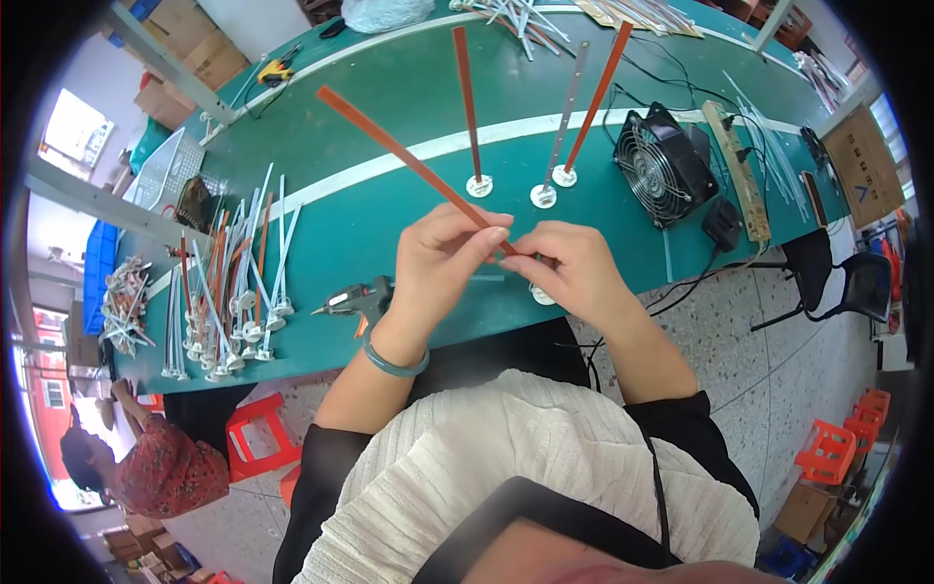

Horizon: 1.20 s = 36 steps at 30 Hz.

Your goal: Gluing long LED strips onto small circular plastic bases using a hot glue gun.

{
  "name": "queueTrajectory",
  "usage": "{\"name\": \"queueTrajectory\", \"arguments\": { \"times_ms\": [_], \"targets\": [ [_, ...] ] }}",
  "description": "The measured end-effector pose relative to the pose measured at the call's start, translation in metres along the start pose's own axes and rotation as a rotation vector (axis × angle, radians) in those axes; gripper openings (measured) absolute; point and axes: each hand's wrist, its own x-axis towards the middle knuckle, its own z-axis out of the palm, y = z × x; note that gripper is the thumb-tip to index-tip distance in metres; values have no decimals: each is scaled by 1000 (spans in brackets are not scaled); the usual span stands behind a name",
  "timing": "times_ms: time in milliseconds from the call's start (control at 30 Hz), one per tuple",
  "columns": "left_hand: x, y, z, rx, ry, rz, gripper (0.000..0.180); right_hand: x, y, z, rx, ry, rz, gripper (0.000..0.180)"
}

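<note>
A long flat reddish-brown strip slants up and to the left from my hands. My left hand pinches it near its lower end between thumb and fingers. Closed at the very bottom of the strip is my right hand, its fingertips partly hidden. Just below the right hand a white round base shows in part; I cannot tell whether it touches the fingers. Beyond the hands stand several strips on white discs: a brown one, a silver one with holes and another brown one.
A glue gun lies left of my left hand. Bundled strips with white bases crowd the table's left side. At right are a black fan, a power strip and trailing cables. Another person sits at far left.
</note>
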Motion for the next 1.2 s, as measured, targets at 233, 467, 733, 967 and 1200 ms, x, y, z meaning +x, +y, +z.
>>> {"name": "queueTrajectory", "arguments": {
  "times_ms": [233, 467, 733, 967, 1200],
  "targets": [
    [-16, 5, -30, 10, 23, -12, 12, -13, -10, 10, 58, -115, 27, 12],
    [-17, 4, -50, -26, 108, -124, 13, -23, -10, 25, -51, -55, -31, 11],
    [-27, 6, -108, 464, -58, 177, 20, -32, -6, 21, -296, 139, -224, 9],
    [-56, 52, -249, -744, 299, 516, 6, -47, 8, 7, -220, 143, -79, 11],
    [-64, 17, -123, 173, 421, 76, 39, -43, 6, 19, -361, 203, -195, 15]
  ]
}}
